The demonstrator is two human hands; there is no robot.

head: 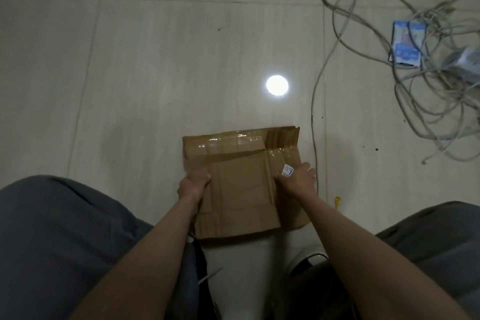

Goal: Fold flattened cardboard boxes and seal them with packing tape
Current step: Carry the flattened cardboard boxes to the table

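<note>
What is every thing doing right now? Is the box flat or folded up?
Cardboard box: still flat on the floor, old clear tape on it, not folded up.
Left hand: grips the box's left edge.
Right hand: rests on the box's right side, by a white sticker.
Cables: tangled on the floor.

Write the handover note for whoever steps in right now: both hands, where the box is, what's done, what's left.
Left hand: grips the left edge of the flattened cardboard box, fingers curled round it.
Right hand: fingers rest on the box's right side, beside the white label.
The box lies flat on the tiled floor in front of the person; old clear tape shines on its far flaps.
Done: box picked out and held.
Left: open it up, fold the flaps, seal it. No packing tape roll is in view; find it first.
</note>
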